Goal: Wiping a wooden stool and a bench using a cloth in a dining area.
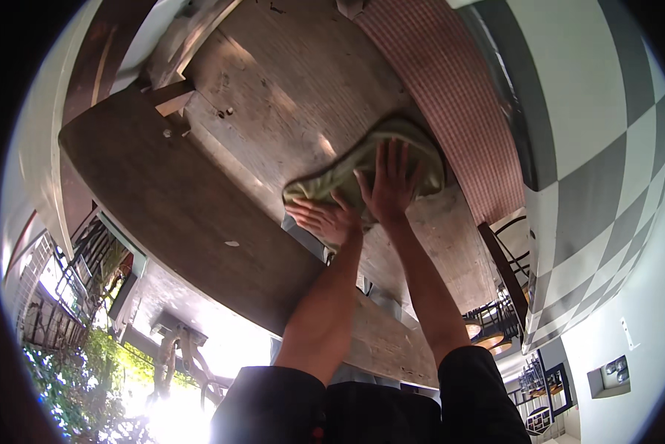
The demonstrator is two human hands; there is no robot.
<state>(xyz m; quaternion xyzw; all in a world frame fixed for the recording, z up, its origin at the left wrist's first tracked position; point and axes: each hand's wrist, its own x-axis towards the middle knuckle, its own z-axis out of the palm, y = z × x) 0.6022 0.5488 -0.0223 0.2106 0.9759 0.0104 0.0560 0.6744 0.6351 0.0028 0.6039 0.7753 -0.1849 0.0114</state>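
An olive-green cloth (345, 175), folded and wrinkled, lies spread on the worn wooden tabletop (288, 96). My left hand (326, 220) rests on its near left part, fingers stretched out and pointing left. Flat on the cloth's right part is my right hand (390, 185), with its fingers spread and pointing away from me. Neither hand is closed around the cloth; both press on it from above. Both forearms reach in from the lower edge, in short dark sleeves.
A dark wooden bench (177, 192) runs along the table's left side. On the right lies a long red woven pad (458, 96), beside a grey-and-white checkered wall (591, 192). Small dark bits (226, 112) lie on the tabletop. Green plants (81, 385) show at lower left.
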